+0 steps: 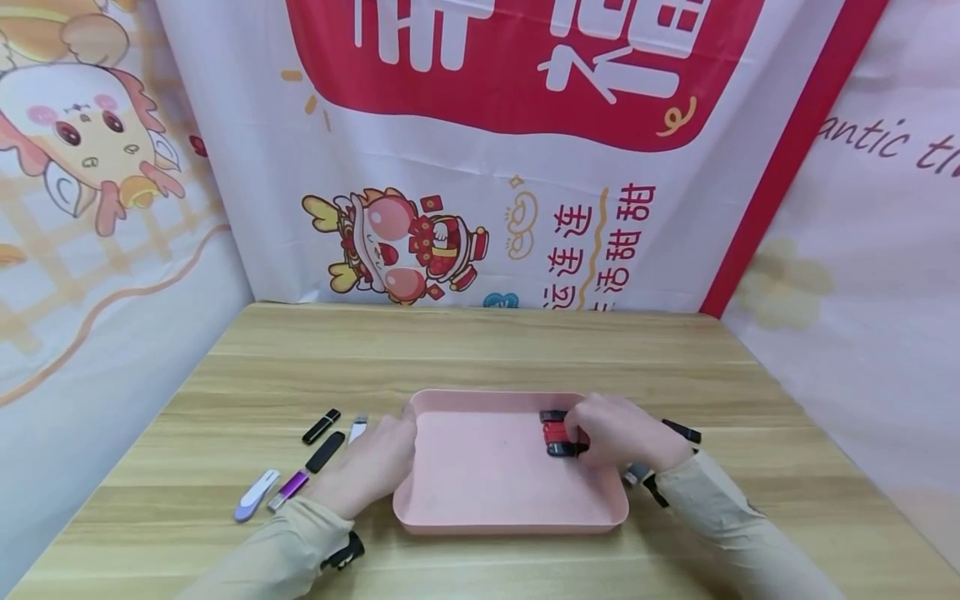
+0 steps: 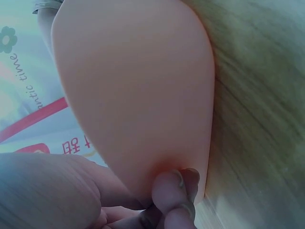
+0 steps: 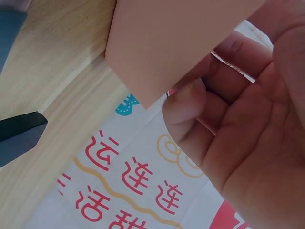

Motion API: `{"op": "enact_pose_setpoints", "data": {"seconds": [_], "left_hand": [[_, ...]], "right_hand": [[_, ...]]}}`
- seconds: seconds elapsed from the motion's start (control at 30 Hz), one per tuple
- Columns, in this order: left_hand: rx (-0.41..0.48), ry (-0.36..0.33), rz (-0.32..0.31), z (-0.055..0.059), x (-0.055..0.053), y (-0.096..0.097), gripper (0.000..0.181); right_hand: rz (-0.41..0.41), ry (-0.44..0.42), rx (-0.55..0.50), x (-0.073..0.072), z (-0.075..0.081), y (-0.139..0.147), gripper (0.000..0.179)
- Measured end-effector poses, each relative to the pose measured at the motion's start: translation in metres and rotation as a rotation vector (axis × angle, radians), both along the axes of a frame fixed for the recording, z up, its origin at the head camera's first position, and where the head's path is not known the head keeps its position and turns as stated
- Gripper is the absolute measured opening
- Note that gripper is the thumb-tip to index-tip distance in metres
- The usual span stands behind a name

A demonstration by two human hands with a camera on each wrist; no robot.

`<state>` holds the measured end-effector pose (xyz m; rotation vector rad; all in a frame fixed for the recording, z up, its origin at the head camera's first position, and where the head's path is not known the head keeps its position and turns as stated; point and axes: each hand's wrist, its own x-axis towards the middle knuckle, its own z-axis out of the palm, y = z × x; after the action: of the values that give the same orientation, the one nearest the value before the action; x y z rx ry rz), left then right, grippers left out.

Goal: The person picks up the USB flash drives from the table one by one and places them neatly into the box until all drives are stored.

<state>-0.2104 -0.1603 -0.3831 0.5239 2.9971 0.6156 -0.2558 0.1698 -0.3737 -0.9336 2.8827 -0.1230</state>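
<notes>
A shallow pink tray (image 1: 480, 508) lies between the two hands. At its left side my left hand (image 1: 375, 454) grips the rim; the left wrist view shows curled fingers (image 2: 169, 188) against the outside of the tray wall (image 2: 138, 90). Reaching over the right rim, my right hand (image 1: 615, 429) has curled fingers on a red USB flash drive (image 1: 553, 432) inside the tray. Just behind the red one is a black and silver USB drive (image 1: 552, 416), and in front is a black USB drive (image 1: 561, 450). In the right wrist view, the tray wall (image 3: 167, 43) hides the right fingertips.
Left of the tray lie several USB drives: a black one (image 1: 321, 426), a black oval one (image 1: 326, 452), a purple one (image 1: 288, 490), a white and lilac one (image 1: 257, 495) and a white one (image 1: 357, 427). More, including a black one (image 1: 681, 430), lie by the right forearm.
</notes>
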Motion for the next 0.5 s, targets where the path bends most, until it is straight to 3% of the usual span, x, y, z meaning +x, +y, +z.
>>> {"op": "enact_pose_setpoints", "data": {"seconds": [0.17, 0.5], "left_hand": [[0.003, -0.039, 0.004, 0.0015, -0.0005, 0.0003, 0.047], [-0.014, -0.024, 0.011, 0.0016, -0.0017, 0.0014, 0.048]], "right_hand": [[0.006, 0.002, -0.004, 0.0010, 0.0005, 0.0001, 0.022], [-0.021, 0.019, 0.032, 0.0012, 0.0002, -0.0026, 0.023]]}}
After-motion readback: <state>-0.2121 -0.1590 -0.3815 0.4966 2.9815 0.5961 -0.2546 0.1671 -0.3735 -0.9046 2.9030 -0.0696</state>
